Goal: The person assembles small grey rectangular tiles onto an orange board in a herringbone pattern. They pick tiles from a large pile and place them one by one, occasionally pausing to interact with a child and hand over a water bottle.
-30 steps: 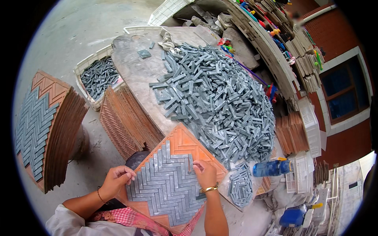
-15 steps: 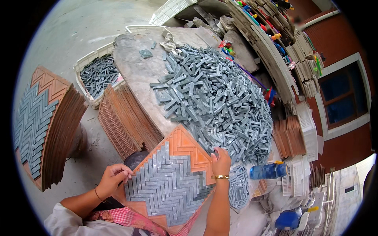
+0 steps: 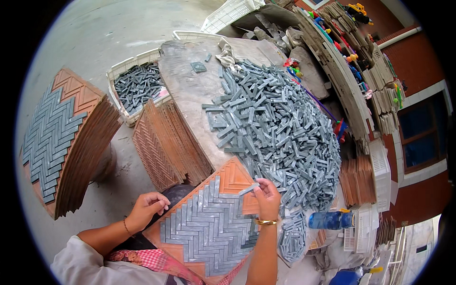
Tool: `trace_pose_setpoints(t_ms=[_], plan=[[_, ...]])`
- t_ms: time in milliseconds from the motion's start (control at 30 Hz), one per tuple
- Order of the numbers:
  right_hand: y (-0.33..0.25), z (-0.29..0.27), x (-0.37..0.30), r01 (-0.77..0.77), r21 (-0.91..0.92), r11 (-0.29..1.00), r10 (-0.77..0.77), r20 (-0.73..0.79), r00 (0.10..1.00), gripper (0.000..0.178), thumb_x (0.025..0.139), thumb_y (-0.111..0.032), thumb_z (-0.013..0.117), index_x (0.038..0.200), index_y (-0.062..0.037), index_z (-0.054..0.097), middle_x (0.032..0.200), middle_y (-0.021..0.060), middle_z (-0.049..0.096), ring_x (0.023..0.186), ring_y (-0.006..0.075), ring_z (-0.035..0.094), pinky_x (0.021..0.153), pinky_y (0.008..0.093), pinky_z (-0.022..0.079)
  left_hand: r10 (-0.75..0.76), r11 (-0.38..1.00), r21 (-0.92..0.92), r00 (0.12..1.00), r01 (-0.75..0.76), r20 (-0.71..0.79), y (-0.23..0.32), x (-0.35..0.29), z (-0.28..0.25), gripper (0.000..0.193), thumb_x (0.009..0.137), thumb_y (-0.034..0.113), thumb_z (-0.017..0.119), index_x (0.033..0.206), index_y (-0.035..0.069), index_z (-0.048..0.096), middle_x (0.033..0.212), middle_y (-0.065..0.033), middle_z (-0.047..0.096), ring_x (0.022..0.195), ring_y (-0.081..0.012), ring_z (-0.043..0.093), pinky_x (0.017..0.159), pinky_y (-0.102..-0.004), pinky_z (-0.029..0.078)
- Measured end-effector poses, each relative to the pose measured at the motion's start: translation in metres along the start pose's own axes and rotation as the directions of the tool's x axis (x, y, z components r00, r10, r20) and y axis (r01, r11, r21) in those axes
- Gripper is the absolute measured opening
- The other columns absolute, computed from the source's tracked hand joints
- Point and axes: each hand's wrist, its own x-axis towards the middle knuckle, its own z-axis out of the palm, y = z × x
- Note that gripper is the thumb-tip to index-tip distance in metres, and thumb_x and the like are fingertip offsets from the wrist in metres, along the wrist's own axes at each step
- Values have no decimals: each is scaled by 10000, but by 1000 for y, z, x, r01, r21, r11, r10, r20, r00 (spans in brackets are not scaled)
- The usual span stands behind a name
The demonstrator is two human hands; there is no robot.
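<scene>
An orange-brown template board (image 3: pixel 232 175) with moulded herringbone grooves lies tilted across my lap. Grey strip tiles (image 3: pixel 204 228) fill most of its grooves in a zigzag pattern; the upper corner shows bare orange grooves. My right hand (image 3: pixel 267 197) pinches one grey strip tile (image 3: pixel 248 189) between thumb and fingers, just over the bare grooves. Beside the board's left edge is my left hand (image 3: pixel 149 209), its fingers curled together with no tile showing in them. A big heap of loose grey strip tiles (image 3: pixel 280 128) lies on the table beyond my right hand.
A stack of boards topped with a tiled one (image 3: pixel 52 137) stands at the left. More empty boards (image 3: pixel 166 137) are stacked nearer, by a white crate (image 3: pixel 114 90) of tiles. A smaller tile pile (image 3: pixel 293 236) and a blue bottle (image 3: pixel 331 220) sit at the right.
My right hand has come from the heap's edge over the board's bare corner, with a strip tile now showing in it. My left hand has drawn slightly off the board's edge. The view has shifted.
</scene>
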Motion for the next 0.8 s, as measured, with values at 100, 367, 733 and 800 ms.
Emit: trace_pose_setpoints(t_ms=[100,367,733,800], plan=[[5,18,-3,-39,72,997,38,15,999,198,775,72,566,969,36,548,870,88,593,778,147,603,689,275,539,-3,1000,6,1000,3,6,-3,0,2,114,876,58,520,891,-18,604,783,-22,589,661,-66,508,617,-196,430],[32,51,-13,-93,273,958,142,-166,976,97,824,4,594,867,25,510,832,104,596,752,181,636,680,261,557,16,999,31,1000,-16,-7,-4,0,-6,121,879,72,526,895,-13,610,781,-16,592,652,-62,508,610,-190,429],[39,59,-21,270,-397,877,-318,-59,946,112,776,-29,645,824,3,549,796,102,597,706,213,619,625,307,517,24,999,29,1000,-24,-7,-3,0,-8,120,876,75,527,887,-11,611,777,-14,590,645,-60,503,603,-189,426],[42,62,-27,393,-665,636,-464,77,882,136,737,-20,659,820,-10,553,793,105,585,725,252,600,632,341,487,25,999,34,1000,-25,-7,-2,0,-9,120,875,73,526,885,-11,610,776,-16,589,645,-60,503,603,-190,426]])
